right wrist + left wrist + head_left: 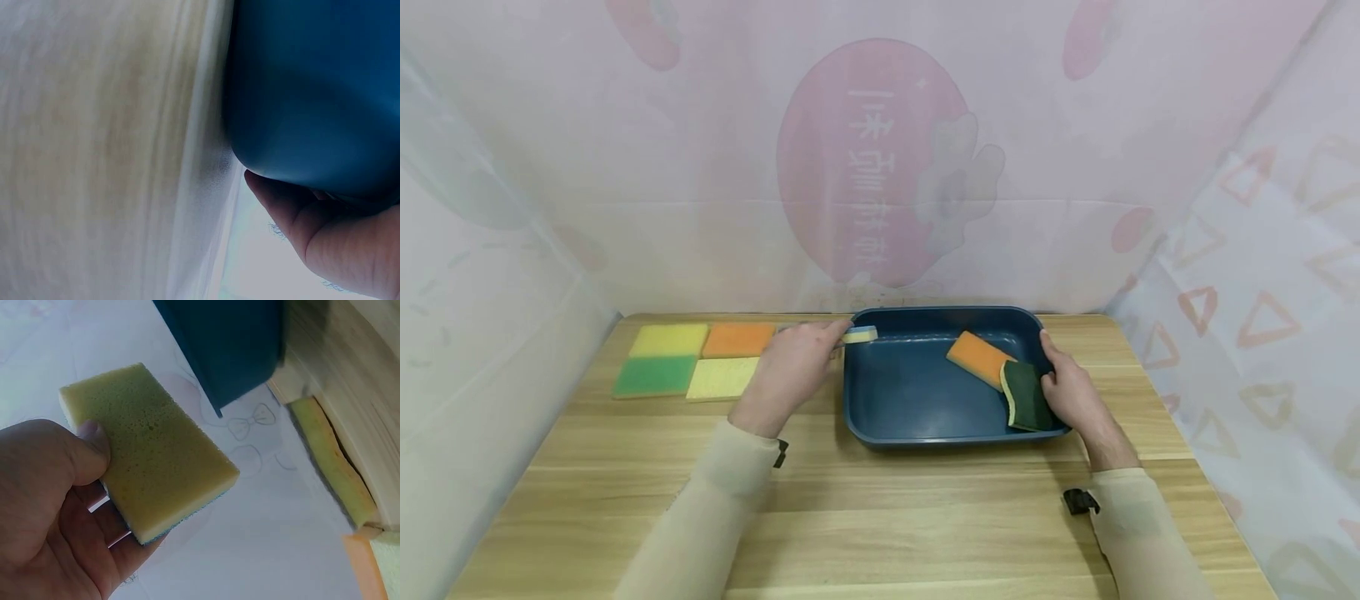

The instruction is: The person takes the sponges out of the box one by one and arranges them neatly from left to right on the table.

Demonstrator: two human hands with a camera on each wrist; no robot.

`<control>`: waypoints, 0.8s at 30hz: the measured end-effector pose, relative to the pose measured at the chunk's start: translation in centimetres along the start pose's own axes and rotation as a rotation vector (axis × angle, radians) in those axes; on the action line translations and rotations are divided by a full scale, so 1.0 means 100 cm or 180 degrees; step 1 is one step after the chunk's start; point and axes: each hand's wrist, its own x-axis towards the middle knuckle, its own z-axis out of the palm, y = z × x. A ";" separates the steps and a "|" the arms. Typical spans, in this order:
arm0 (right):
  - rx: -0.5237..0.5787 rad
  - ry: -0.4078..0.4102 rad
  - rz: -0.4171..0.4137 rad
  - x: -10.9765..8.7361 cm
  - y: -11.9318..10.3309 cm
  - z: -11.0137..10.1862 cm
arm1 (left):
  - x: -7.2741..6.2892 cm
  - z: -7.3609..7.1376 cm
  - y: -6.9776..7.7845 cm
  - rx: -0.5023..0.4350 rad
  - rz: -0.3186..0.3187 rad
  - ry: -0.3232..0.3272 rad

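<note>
In the head view my left hand [793, 367] is at the left rim of a dark blue basin [910, 379], pinching a pale yellow sponge [861, 335] with a blue scouring layer. Up close in the left wrist view, the thumb lies on the sponge's [150, 450] yellow face and the fingers are beneath. My right hand [1071, 392] grips the basin's right edge; the right wrist view has a finger against the outer wall [306, 125]. Inside the basin lie an orange sponge [979, 358] and a dark green scouring sponge [1028, 398], which overlap.
Left of the basin, sponges lie on the wooden table [865, 517]: yellow [670, 340], orange [739, 340], green [655, 376] and pale yellow [724, 379]. Another yellow-and-grey sponge [334, 462] shows in the left wrist view. Printed curtains [880, 250] surround the table.
</note>
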 end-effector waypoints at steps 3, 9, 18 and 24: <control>0.0001 0.0001 0.0006 0.000 0.000 0.000 | -0.003 0.000 -0.006 -0.0049 -0.0076 -0.0079; -0.0016 0.0014 -0.0002 0.000 0.001 0.001 | -0.011 0.004 -0.023 -0.0125 -0.0126 -0.0104; -0.0035 0.0034 -0.0011 0.000 0.002 0.001 | -0.021 0.010 -0.037 -0.0082 -0.0057 0.0036; -0.0025 0.0016 -0.0004 -0.001 0.002 0.000 | -0.025 0.014 -0.043 -0.0059 -0.0090 -0.0032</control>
